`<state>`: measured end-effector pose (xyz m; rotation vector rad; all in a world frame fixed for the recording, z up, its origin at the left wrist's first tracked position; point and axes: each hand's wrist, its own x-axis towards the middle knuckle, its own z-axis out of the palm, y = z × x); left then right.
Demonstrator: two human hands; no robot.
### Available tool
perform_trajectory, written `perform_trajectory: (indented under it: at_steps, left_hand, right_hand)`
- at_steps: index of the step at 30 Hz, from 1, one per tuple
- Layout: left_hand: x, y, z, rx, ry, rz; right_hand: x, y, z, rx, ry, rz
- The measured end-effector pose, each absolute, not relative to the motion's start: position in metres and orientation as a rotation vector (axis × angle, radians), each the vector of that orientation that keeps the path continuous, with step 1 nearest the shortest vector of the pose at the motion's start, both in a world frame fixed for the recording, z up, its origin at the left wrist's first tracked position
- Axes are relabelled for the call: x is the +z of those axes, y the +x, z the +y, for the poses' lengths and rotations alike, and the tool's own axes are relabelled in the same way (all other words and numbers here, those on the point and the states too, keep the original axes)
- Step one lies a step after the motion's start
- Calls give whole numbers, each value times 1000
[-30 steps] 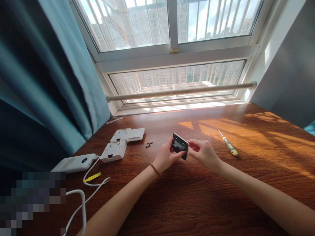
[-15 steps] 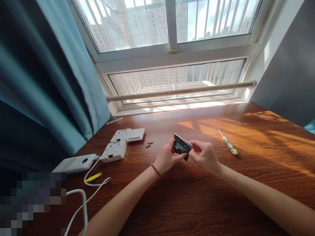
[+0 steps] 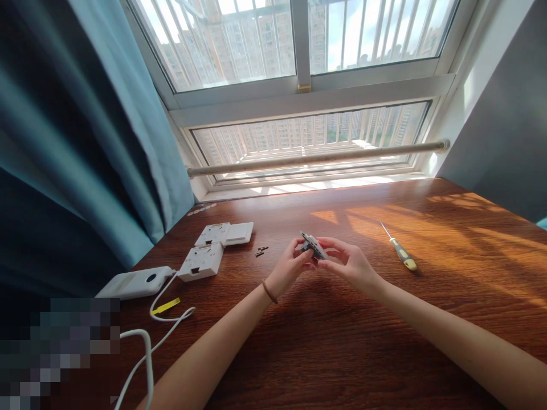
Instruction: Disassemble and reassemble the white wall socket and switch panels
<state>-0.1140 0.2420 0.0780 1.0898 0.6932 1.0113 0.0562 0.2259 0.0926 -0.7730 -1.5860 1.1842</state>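
Switch module (image 3: 313, 246): small flat grey-and-dark plastic piece, tilted, held above the worktop (image 3: 342, 341) between both hands.
Left hand (image 3: 289, 266): at the module's 7 o'clock, fingertips pinched on its near-left edge.
Right hand (image 3: 350, 263): at its 4 o'clock, fingers curled loosely around the right side, gripping it.
Hidden: module's underside covered by fingers; detail too small to read.
Surroundings: glossy wood-grain worktop; tiny dark screws (image 3: 261, 251) at 9 o'clock; yellow-handled screwdriver (image 3: 399, 254) at 3 o'clock; white square plastic housings (image 3: 213, 247) farther at 9 o'clock.
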Motion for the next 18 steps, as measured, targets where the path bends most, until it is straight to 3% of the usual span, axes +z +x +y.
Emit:
perform_trajectory:
  at_steps: [10,18]
  left_hand:
    - [80,-112,234,979,931,445]
    - [74,-113,244,1066,867,596]
  right_hand:
    - [81,59,234,929,-907,-1617]
    - [72,121,270,392,-978,-2126]
